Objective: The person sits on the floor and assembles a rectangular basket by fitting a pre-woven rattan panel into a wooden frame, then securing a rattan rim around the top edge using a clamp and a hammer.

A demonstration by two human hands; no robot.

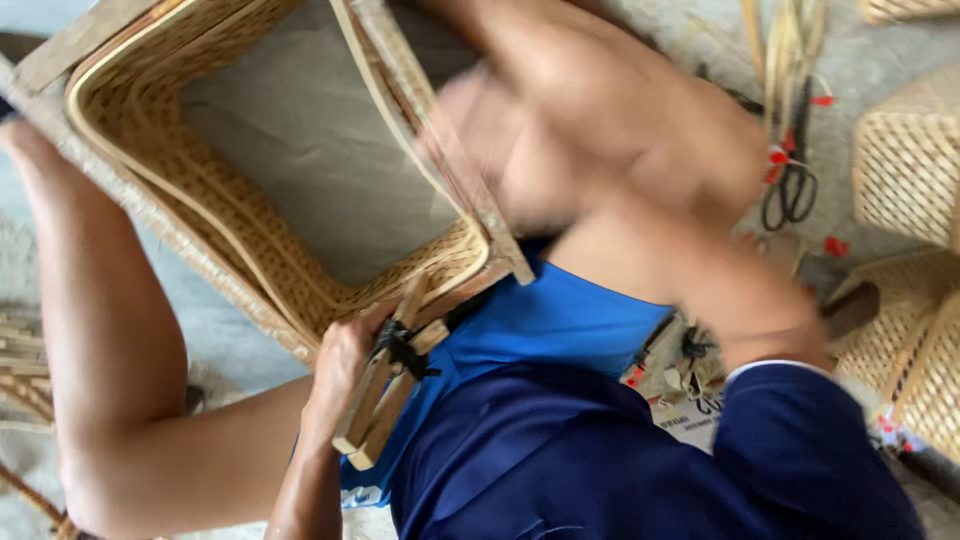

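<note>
- Across our lap, tilted against the knee, lies the woven basket, its open mouth facing the camera and its bamboo rim strips running round the edge.
- Our left hand is closed around a wooden clamp, two flat sticks bound with a black tie, which bites the rim at the basket's near corner.
- Our right hand is too blurred to read; we cannot tell whether it is gripping anything or free.
- We judge the basket light and springy: thin woven walls would flex under a squeeze, so the stiff rim is the place to take hold.
- Loose rim strips could slip or splinter, so grip close to the clamp.
- Black scissors lie on the floor beside more baskets.
</note>
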